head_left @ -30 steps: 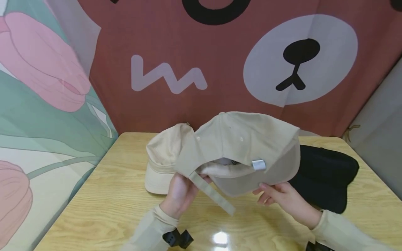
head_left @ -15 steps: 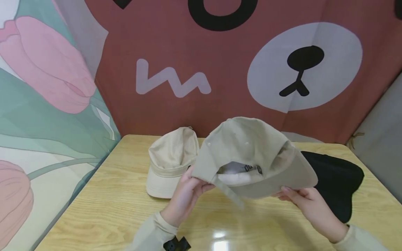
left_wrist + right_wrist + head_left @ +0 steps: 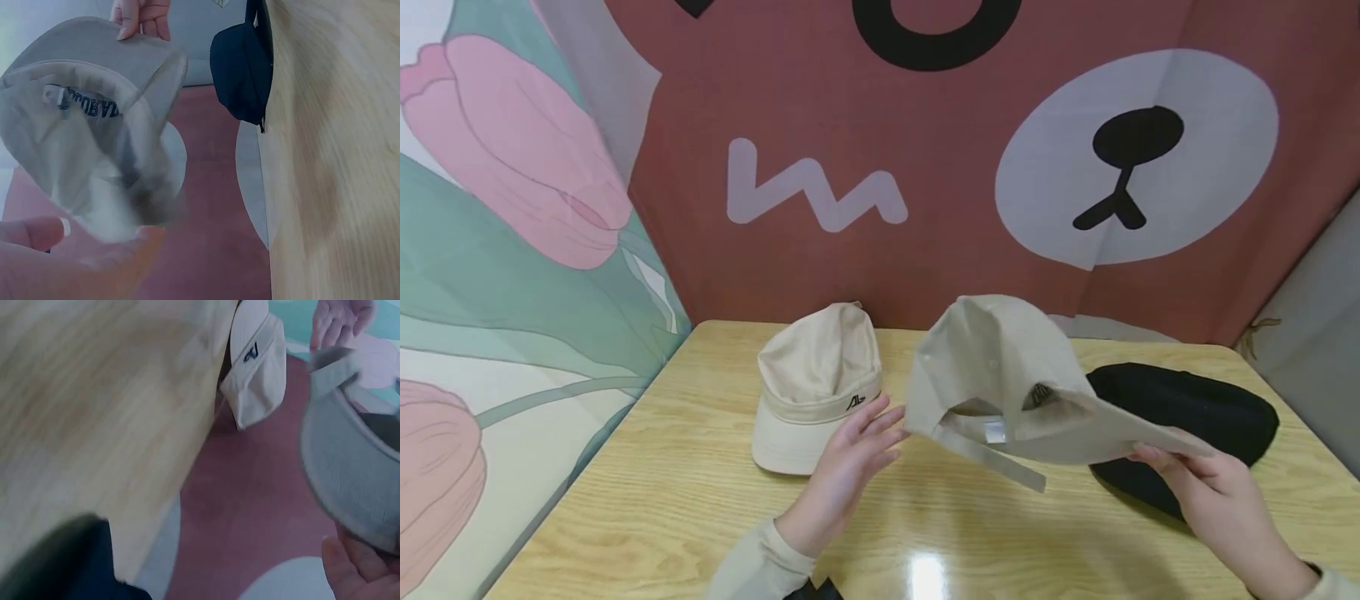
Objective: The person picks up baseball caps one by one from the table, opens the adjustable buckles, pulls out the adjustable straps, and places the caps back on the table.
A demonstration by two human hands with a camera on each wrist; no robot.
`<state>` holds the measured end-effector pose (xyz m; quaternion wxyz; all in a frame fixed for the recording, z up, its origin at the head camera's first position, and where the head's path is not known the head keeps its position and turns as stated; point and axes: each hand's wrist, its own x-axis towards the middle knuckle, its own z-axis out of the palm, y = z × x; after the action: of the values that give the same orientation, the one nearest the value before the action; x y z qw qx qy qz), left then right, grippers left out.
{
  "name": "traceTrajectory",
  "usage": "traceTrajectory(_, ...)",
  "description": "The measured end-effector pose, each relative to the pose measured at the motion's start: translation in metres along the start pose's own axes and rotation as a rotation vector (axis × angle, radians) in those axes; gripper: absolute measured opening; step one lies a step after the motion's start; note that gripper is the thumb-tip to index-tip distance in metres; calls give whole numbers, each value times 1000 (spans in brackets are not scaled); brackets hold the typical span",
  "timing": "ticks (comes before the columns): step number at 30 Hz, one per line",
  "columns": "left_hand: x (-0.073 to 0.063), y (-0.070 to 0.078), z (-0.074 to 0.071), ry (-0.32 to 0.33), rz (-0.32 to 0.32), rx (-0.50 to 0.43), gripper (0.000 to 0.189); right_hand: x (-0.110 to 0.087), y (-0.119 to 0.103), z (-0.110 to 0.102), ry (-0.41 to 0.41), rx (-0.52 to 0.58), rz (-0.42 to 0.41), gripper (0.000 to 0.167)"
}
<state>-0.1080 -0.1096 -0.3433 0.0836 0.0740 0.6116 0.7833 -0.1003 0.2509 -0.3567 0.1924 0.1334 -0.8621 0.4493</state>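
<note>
A beige baseball cap (image 3: 1037, 350) hangs above the table, its back opening facing me and the loose strap (image 3: 992, 462) dangling. My right hand (image 3: 1225, 500) pinches the end of its brim between thumb and fingers. On the cap's other side my left hand (image 3: 853, 471) has its fingers extended, fingertips right at the cap's back edge. Dark lettering shows inside the cap (image 3: 81, 156) in the left wrist view. Behind my left hand sits a second cap (image 3: 812, 375), cream with a small black logo on its band.
A black hat (image 3: 1187, 408) lies at the right of the wooden table (image 3: 647, 500), partly hidden by the held cap and my right hand. A printed curtain (image 3: 940, 250) hangs right behind the table's back edge.
The cap has moved right and turned, so its brim now points right. My left hand has let go of its edge. My right hand has moved right with the brim.
</note>
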Motion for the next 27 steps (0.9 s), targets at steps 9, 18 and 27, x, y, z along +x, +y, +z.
traceTrajectory(9, -8, 0, -8, 107, 6, 69, 53, 0, -11, -10, 119, -170, -230, 36)
traceTrajectory(18, -5, -3, -18, 142, 24, 139, 53, 10, -22, -17, 189, -289, -501, 38)
traceTrajectory(27, -10, 0, -15, 142, 25, 154, 52, 22, -34, -8, 199, -446, -716, 53)
